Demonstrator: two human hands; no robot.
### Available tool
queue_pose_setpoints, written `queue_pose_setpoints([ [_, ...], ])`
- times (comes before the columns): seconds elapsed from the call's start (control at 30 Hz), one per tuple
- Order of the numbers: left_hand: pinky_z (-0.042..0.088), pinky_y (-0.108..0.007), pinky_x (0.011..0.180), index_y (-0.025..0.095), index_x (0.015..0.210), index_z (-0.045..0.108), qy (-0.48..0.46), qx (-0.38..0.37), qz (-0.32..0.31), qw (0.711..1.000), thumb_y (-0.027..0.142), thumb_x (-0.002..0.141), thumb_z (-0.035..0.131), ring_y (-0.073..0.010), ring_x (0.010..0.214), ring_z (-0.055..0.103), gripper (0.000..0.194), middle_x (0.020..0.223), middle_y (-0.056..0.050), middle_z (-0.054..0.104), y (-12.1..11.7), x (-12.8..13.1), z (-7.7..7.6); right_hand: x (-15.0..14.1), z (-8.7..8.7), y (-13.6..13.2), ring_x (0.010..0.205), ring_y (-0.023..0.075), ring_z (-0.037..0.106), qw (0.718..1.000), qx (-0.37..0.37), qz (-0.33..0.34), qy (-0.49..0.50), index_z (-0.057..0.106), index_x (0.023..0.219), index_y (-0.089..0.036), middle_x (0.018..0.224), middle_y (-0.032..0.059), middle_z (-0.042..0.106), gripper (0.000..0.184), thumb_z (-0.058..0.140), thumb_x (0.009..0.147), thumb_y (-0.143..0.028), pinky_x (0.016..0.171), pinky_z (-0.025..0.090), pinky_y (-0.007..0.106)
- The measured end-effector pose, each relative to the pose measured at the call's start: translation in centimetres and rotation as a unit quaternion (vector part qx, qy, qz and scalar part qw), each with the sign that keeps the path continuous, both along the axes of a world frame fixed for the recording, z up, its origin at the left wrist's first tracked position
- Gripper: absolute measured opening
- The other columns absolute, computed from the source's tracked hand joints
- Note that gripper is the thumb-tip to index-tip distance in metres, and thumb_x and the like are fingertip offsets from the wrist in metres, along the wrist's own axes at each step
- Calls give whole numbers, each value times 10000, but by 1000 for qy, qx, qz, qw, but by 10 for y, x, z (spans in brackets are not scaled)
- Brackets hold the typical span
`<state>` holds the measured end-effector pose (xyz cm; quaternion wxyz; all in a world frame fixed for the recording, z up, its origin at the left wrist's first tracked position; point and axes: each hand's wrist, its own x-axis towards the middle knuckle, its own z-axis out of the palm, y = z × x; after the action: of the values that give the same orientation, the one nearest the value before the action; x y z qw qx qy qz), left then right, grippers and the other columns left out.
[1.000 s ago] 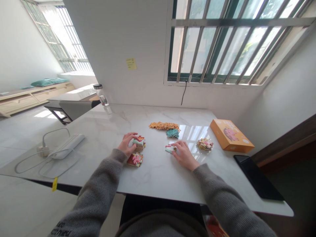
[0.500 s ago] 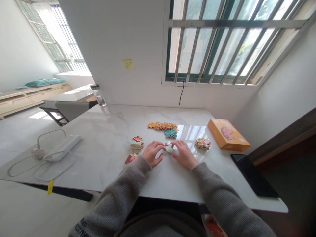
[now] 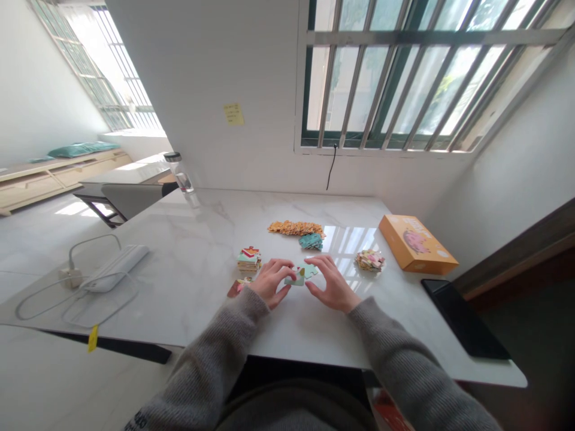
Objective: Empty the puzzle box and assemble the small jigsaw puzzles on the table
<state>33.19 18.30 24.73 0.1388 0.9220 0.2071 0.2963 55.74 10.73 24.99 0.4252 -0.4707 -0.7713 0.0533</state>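
Between my hands on the marble-look table are light green puzzle pieces. My left hand (image 3: 273,281) is closed on a puzzle piece (image 3: 294,281), with the thumb and fingers at its left side. Right beside it, partly overlapping in view, is another pale green puzzle piece (image 3: 310,271). My right hand (image 3: 333,284) curves around that side with thumb and fingers apart; its fingertips are near the piece, and whether they touch it I cannot tell. Left of my left hand stand a stack of puzzle pieces (image 3: 249,260) and a lower reddish-pink pile (image 3: 238,286), partly covered by my sleeve.
Farther back lie a row of orange pieces (image 3: 296,228) and a teal pile (image 3: 311,241). A mixed pile (image 3: 370,260), an orange box (image 3: 417,244) and a black tablet-like slab (image 3: 465,317) are at right. A white power strip (image 3: 117,268) and bottle (image 3: 180,173) are at left.
My left hand has shifted slightly left and now grips a piece. Two pieces show where one was mostly visible between the hands. My right hand's fingers have spread wider.
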Motion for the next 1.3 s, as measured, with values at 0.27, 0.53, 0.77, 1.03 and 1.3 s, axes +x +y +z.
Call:
queue_pose_setpoints([
  [0.27,442,-474,1050,228,911,609,-31,-68,75,994,132,830,552,-261,1188,524,138,1249,-73,614,11,-96,11,5,-6,4,1080,284,541,999,2,-38,19,526,1296,-258,1096,99,602,369,513,932,-196,964,480,498],
  [0.53,457,-484,1050,222,898,616,-52,-97,42,993,134,834,585,-265,1184,543,113,1245,-96,631,-15,-87,17,-19,-5,3,913,236,593,994,-57,-7,90,605,1162,-247,920,62,639,229,495,962,-247,863,498,424],
  [0.77,470,-453,1026,247,903,613,-40,-45,-17,998,88,822,595,-238,1162,538,179,1263,-48,639,-26,-25,1,-38,-7,5,732,157,592,940,-217,89,248,483,1323,-221,802,-4,617,420,566,939,-371,693,480,306],
  [1.03,441,-470,1046,261,1057,649,-51,19,86,995,98,881,512,-253,1185,510,277,1272,-68,579,-18,-10,-12,-33,-12,9,685,139,534,930,-233,72,275,487,1353,-216,751,-33,539,473,585,909,-345,656,446,290],
  [1.3,458,-480,989,270,1192,611,-19,33,98,994,297,770,748,-300,1129,536,444,1206,-88,598,-24,-9,-10,-39,-13,8,699,143,556,913,-241,79,320,476,1334,-222,745,-41,548,472,604,896,-344,694,462,305],
])
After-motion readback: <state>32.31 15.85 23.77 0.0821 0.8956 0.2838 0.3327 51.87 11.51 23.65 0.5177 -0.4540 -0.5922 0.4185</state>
